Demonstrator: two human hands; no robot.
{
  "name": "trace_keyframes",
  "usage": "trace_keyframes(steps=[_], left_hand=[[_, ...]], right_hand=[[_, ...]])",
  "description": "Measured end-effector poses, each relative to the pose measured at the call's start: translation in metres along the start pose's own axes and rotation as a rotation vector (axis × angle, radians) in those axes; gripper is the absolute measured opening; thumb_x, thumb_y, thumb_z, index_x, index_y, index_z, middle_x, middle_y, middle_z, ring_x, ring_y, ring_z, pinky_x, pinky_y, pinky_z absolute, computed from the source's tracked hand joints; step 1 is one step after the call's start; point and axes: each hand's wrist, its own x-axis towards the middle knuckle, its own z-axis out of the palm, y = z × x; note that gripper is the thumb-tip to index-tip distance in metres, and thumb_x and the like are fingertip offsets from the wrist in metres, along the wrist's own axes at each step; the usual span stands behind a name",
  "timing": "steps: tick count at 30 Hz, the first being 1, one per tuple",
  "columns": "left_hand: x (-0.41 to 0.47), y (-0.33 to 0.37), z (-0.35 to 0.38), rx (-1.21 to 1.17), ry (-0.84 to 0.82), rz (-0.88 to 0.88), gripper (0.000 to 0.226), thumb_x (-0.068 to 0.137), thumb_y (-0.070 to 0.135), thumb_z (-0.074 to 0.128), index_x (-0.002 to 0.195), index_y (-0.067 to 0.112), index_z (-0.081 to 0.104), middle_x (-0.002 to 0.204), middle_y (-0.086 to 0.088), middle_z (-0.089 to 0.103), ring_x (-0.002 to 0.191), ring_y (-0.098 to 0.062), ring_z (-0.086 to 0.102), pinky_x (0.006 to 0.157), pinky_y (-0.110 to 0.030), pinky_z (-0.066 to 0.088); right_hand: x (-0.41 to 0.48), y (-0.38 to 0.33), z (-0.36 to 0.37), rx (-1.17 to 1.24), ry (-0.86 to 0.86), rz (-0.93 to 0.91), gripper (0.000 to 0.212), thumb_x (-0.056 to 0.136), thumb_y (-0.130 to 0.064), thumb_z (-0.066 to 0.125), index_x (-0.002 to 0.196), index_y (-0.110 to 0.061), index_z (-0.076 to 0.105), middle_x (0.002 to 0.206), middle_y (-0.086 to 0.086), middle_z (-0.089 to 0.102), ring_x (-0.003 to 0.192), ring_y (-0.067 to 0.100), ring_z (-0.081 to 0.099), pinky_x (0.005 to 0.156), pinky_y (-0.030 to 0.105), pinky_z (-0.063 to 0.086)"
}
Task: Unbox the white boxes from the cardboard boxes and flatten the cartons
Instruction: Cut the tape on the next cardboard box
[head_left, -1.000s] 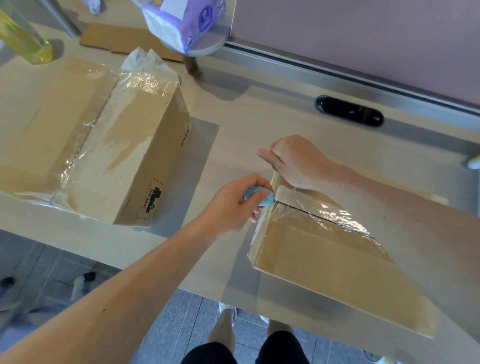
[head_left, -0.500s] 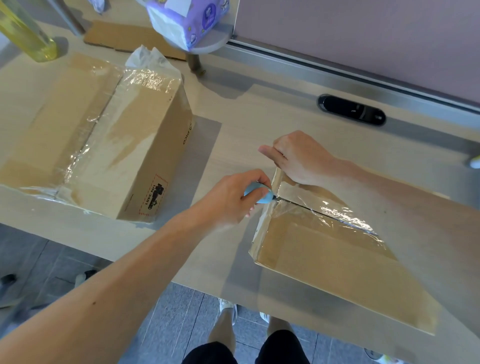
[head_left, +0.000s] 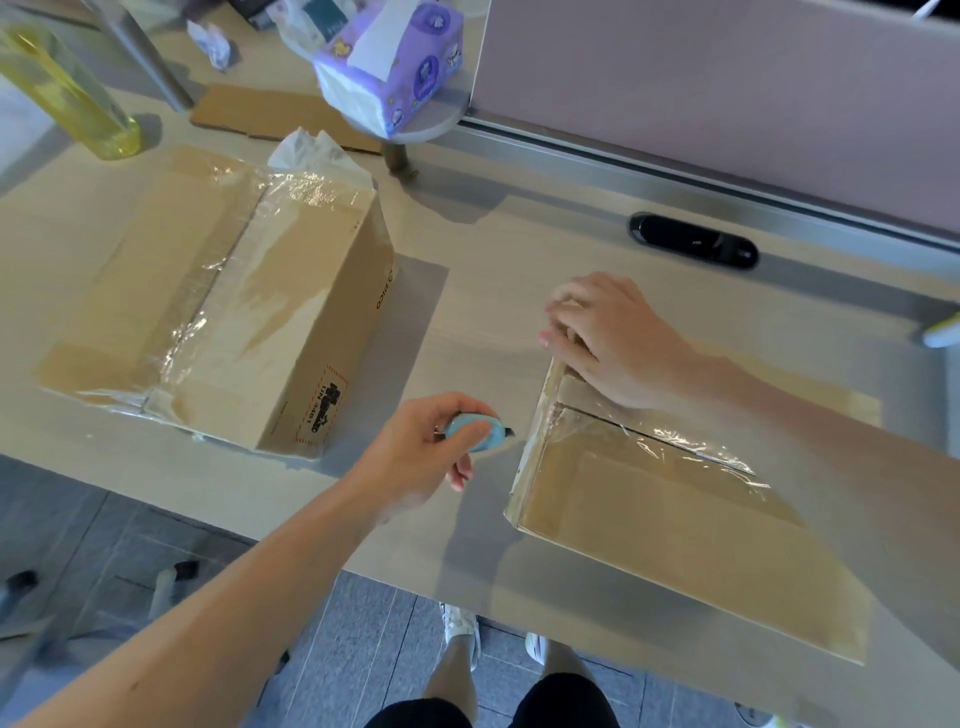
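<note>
Head view, status of the unboxing.

- Left hand (head_left: 415, 452): clenched round a small light-blue pocket cutter (head_left: 475, 428), with its short dark blade tip pointing right. It is held above the pale wooden desk (head_left: 493, 249), just beside the left end of the nearer carton and not touching it.
- Right hand (head_left: 608, 338): fingers laid loosely over the far left corner of the low, flat brown cardboard carton wrapped in clear tape (head_left: 675, 519). It presses down and grasps nothing. I cannot tell whether the fingertips hook the edge.
- That carton lies at the right of the desk, near its front edge. A dark line runs along the centre seam under the glossy tape (head_left: 649, 436). It is probably a slit, but I cannot confirm how far it goes. The flaps lie closed.
- The taller brown cardboard carton with clear tape (head_left: 234, 312) stands well apart at the left, with its top seam taped and its flaps down.
- A flat sheet of brown cardboard (head_left: 249, 111) lies at the back. It may be a finished carton, but this is unverified.
- No white box is visible anywhere.

Assessment: early stage. At best the tape on the right carton is partly cut. Left to do there: finish the end tape, lift the flaps, take out the contents and flatten the carton. The left carton then needs the same full sequence
</note>
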Motion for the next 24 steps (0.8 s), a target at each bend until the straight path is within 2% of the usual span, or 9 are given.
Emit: trace_keyframes(steps=[3, 9, 12, 15, 17, 19, 21, 23, 24], left_hand=[[-0.003, 0.001, 0.002, -0.069, 0.049, 0.012, 0.012, 0.1, 0.015, 0.064, 0.104, 0.02, 0.075, 0.087, -0.014, 0.072, 0.069, -0.021, 0.066, 0.065, -0.031, 0.056], [-0.003, 0.026, 0.018, 0.016, 0.0, 0.111, 0.018, 0.099, 0.01, 0.064, 0.106, 0.024, 0.073, 0.098, 0.0, 0.075, 0.083, -0.018, 0.073, 0.08, -0.034, 0.06], [0.0, 0.042, 0.033, 0.192, -0.001, 0.206, 0.017, 0.097, 0.02, 0.066, 0.103, 0.035, 0.072, 0.101, 0.009, 0.073, 0.093, -0.02, 0.069, 0.082, -0.036, 0.056], [0.002, 0.055, 0.052, 0.236, 0.107, 0.226, 0.014, 0.096, 0.022, 0.067, 0.104, 0.033, 0.07, 0.1, 0.012, 0.071, 0.089, -0.014, 0.067, 0.077, -0.029, 0.055], [0.0, 0.063, 0.067, 0.279, 0.161, 0.205, 0.012, 0.094, 0.025, 0.068, 0.103, 0.033, 0.069, 0.097, 0.015, 0.071, 0.087, -0.007, 0.065, 0.073, -0.019, 0.05], [-0.004, 0.068, 0.081, 0.314, 0.188, 0.185, 0.01, 0.092, 0.026, 0.069, 0.098, 0.034, 0.071, 0.09, 0.017, 0.072, 0.085, -0.005, 0.064, 0.066, -0.015, 0.046], [-0.007, 0.072, 0.091, 0.316, 0.216, 0.177, 0.011, 0.09, 0.024, 0.07, 0.093, 0.035, 0.072, 0.086, 0.021, 0.071, 0.082, -0.005, 0.065, 0.063, -0.015, 0.045], [-0.006, 0.076, 0.095, 0.291, 0.237, 0.151, 0.013, 0.09, 0.024, 0.071, 0.092, 0.036, 0.073, 0.085, 0.02, 0.072, 0.082, -0.007, 0.067, 0.067, -0.021, 0.049], [-0.005, 0.078, 0.096, 0.268, 0.244, 0.13, 0.013, 0.09, 0.024, 0.072, 0.092, 0.036, 0.073, 0.085, 0.017, 0.074, 0.083, -0.01, 0.068, 0.07, -0.025, 0.052]], right_hand=[[-0.022, -0.011, -0.014, 0.106, 0.033, 0.084, 0.027, 0.101, -0.045, 0.049, 0.111, -0.022, 0.056, 0.127, -0.005, 0.054, 0.127, 0.019, 0.043, 0.11, 0.041, 0.03], [-0.115, -0.013, -0.014, 0.423, 0.306, 0.569, 0.021, 0.101, -0.035, 0.055, 0.119, -0.025, 0.057, 0.125, -0.009, 0.054, 0.124, 0.012, 0.048, 0.103, 0.031, 0.037], [-0.177, -0.014, -0.01, 0.419, 0.444, 0.788, 0.033, 0.097, -0.033, 0.065, 0.127, -0.022, 0.055, 0.13, -0.004, 0.051, 0.126, 0.019, 0.047, 0.103, 0.035, 0.04], [-0.232, -0.021, -0.016, 0.483, 0.539, 1.1, 0.049, 0.092, -0.033, 0.072, 0.135, -0.02, 0.051, 0.138, 0.004, 0.048, 0.13, 0.022, 0.044, 0.103, 0.029, 0.034], [-0.26, -0.026, -0.019, 0.625, 0.57, 1.296, 0.067, 0.09, -0.044, 0.073, 0.144, -0.017, 0.044, 0.145, 0.008, 0.045, 0.132, 0.022, 0.044, 0.107, 0.035, 0.036], [-0.277, -0.031, -0.02, 0.859, 0.579, 1.401, 0.07, 0.092, -0.041, 0.072, 0.149, -0.015, 0.04, 0.144, 0.005, 0.05, 0.124, 0.02, 0.05, 0.1, 0.036, 0.039], [-0.285, -0.033, -0.021, 1.035, 0.566, 1.391, 0.052, 0.095, -0.026, 0.069, 0.141, -0.01, 0.05, 0.126, 0.002, 0.06, 0.111, 0.018, 0.056, 0.094, 0.035, 0.04], [-0.287, -0.031, -0.022, 1.029, 0.569, 1.345, 0.011, 0.095, -0.017, 0.068, 0.106, -0.013, 0.067, 0.1, -0.001, 0.069, 0.094, 0.02, 0.062, 0.088, 0.037, 0.045], [-0.286, -0.03, -0.023, 1.029, 0.588, 1.323, 0.003, 0.095, -0.015, 0.068, 0.092, -0.016, 0.068, 0.092, -0.001, 0.071, 0.09, 0.021, 0.064, 0.082, 0.036, 0.047]])
